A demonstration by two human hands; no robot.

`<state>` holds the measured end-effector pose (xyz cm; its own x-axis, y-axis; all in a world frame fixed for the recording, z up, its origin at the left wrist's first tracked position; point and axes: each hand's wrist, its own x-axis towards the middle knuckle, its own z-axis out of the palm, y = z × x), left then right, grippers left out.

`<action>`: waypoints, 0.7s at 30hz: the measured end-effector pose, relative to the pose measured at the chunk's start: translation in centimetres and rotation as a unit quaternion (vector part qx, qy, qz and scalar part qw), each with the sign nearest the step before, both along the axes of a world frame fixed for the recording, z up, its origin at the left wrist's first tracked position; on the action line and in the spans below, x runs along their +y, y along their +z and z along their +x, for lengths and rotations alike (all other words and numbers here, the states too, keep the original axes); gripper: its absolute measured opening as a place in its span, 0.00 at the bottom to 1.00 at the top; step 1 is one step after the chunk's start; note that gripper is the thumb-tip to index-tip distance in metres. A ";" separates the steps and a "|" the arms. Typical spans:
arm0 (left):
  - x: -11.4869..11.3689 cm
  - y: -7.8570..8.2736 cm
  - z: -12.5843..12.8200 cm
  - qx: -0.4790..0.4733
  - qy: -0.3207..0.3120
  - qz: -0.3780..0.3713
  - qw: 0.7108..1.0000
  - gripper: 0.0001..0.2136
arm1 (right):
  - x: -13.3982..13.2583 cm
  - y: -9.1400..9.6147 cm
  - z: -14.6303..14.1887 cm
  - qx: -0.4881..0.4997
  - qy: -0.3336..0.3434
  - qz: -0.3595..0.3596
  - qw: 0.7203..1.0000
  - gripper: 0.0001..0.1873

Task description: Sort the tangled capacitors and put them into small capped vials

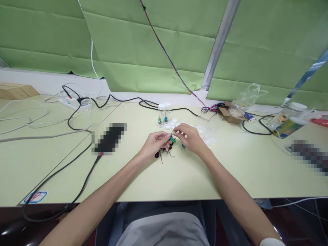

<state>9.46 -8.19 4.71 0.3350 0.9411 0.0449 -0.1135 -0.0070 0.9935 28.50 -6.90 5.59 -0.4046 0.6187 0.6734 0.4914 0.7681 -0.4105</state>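
My left hand (155, 142) is closed, with thumb and fingertips pinched by a tiny blue-green piece that is mostly covered. Facing it, my right hand (189, 136) pinches one end of a thin metal rod (172, 132); the rod slants down towards the left thumb. Between the hands shows a small green part (173, 140), whose contact with the fingers I cannot tell. Under the left hand lie black round pieces (156, 155) and thin metal rods (161, 158), partly hidden. A small blue part (183, 146) lies below the right hand.
Two clear tubes with white caps (161, 115) stand behind the hands, with small white discs (174, 121) nearby. A blurred black device (110, 138) and cables lie left. On the right are an open cardboard box (229, 115) and a clear jar (292, 114).
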 end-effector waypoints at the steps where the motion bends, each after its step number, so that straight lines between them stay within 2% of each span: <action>1: 0.0 0.0 0.0 0.006 0.000 0.004 1.000 0.19 | 0.0 0.0 0.0 0.004 0.002 -0.003 1.000 0.05; 10: -0.1 0.2 0.0 0.028 -0.008 0.021 0.999 0.20 | 0.2 0.1 0.1 0.026 0.037 0.008 0.999 0.05; 21: -0.3 0.4 -0.1 0.031 -0.021 0.019 0.999 0.20 | 0.2 0.0 0.0 0.044 0.041 0.018 0.998 0.05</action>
